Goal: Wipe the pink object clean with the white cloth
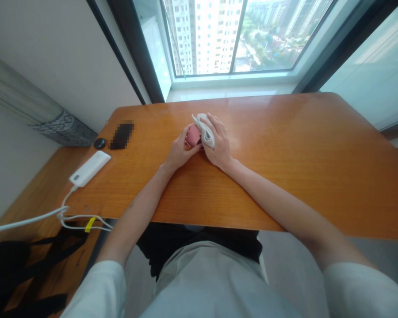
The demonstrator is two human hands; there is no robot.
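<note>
My left hand (pixel 179 152) holds a small pink object (pixel 193 135) at the middle of the wooden table (pixel 285 145). Its fingers curl around the object's near and left side. My right hand (pixel 219 143) grips a white cloth (pixel 204 129) and presses it against the right and top of the pink object. The two hands touch each other over the object, which is mostly hidden between them. What the pink object is cannot be told.
A white power bank (pixel 90 168) with a white cable (pixel 36 218) lies at the table's left edge. Beside it are a small black round object (pixel 99 143) and a blurred dark phone (pixel 121 135). A black bag (pixel 16 269) lies low left. A window (pixel 232 35) is beyond the table.
</note>
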